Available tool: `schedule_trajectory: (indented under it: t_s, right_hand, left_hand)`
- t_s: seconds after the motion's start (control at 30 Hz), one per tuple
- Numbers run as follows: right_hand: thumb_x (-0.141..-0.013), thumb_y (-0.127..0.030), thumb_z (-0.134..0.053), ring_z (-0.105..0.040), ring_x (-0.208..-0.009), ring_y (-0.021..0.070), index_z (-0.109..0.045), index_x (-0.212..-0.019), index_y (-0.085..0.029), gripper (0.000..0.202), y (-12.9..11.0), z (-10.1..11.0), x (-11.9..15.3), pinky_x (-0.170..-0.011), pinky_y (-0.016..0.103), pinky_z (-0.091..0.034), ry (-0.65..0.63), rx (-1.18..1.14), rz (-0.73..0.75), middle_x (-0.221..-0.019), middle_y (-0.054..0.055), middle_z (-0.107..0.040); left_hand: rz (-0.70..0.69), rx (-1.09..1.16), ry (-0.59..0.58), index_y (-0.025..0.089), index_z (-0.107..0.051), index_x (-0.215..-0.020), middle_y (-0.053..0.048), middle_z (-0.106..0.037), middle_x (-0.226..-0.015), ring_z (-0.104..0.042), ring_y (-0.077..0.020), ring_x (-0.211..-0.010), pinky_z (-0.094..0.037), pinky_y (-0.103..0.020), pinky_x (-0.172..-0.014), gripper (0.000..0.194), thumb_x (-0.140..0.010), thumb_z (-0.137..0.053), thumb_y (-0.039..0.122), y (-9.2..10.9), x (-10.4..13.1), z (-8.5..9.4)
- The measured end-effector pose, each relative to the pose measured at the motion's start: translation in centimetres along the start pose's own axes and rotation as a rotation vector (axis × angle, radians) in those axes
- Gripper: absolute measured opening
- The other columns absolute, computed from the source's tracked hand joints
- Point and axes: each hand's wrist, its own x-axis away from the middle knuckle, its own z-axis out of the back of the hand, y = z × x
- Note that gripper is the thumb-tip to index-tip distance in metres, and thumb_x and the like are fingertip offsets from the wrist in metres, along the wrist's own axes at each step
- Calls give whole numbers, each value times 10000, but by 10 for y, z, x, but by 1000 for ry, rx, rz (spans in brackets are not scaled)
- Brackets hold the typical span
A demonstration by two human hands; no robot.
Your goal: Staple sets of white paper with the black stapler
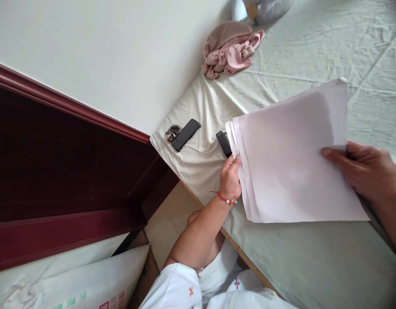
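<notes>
Several large white sheets of paper (291, 163) are held up in a loose stack over the cloth-covered surface. My left hand (230, 177) is closed on their left edge, thumb on top and the other fingers hidden beneath. On the right edge, my right hand (368, 167) pinches the sheets with its thumb in front and fingers behind. The sheets' left edges are slightly fanned. Just past my left hand lies a black object (223, 143), partly covered by the paper, so its kind does not show.
A black phone-like slab (185, 134) lies beside a bunch of keys (173, 132) near the corner. Crumpled pink cloth (231, 49) and a clear plastic bag (271, 10) sit at the back. Dark red wooden furniture (72, 111) and a white printed sack (88, 279) are at the left.
</notes>
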Motion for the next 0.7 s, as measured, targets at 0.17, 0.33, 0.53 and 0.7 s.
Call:
schedule_trajectory:
  t_s: [0.17, 0.33, 0.53, 0.7]
  right_hand:
    - [-696, -589, -806, -617, -582, 131, -775, -968, -245, 439, -3, 0, 2, -468, 228, -519, -3, -8, -12, -793, 11, -728]
    - [-715, -603, -784, -552, -546, 102, -743, -947, -243, 431, -4, 0, 3, -414, 192, -425, 4, 39, 7, -735, -4, -678]
    - [-670, -534, -835, -501, -605, 80, -674, -866, -223, 401, -6, -6, 0, -453, 169, -386, 183, -13, 105, -755, -14, -636]
    - [-716, -581, -777, -528, -644, 104, -691, -882, -230, 398, -3, -2, -3, -477, 191, -401, 117, 104, 117, -784, 0, -663]
  left_hand:
    - [-27, -63, -31, 207, -767, -1101, -59, -775, -1158, -599, -272, -1314, -391, -424, -1171, 335, -793, -765, 339, 1, 1, 0]
    - [-58, -117, -103, 225, -769, -1086, -37, -781, -1141, -637, -257, -1251, -412, -403, -1151, 328, -783, -782, 350, 0, 0, 0]
    - [-83, -145, -63, 229, -764, -1052, -27, -774, -1148, -619, -245, -1269, -379, -392, -1170, 295, -788, -775, 360, -2, -4, 5]
    - [-74, -122, -46, 220, -763, -1023, -25, -781, -1105, -631, -243, -1250, -384, -387, -1163, 269, -783, -779, 339, -2, -5, 6]
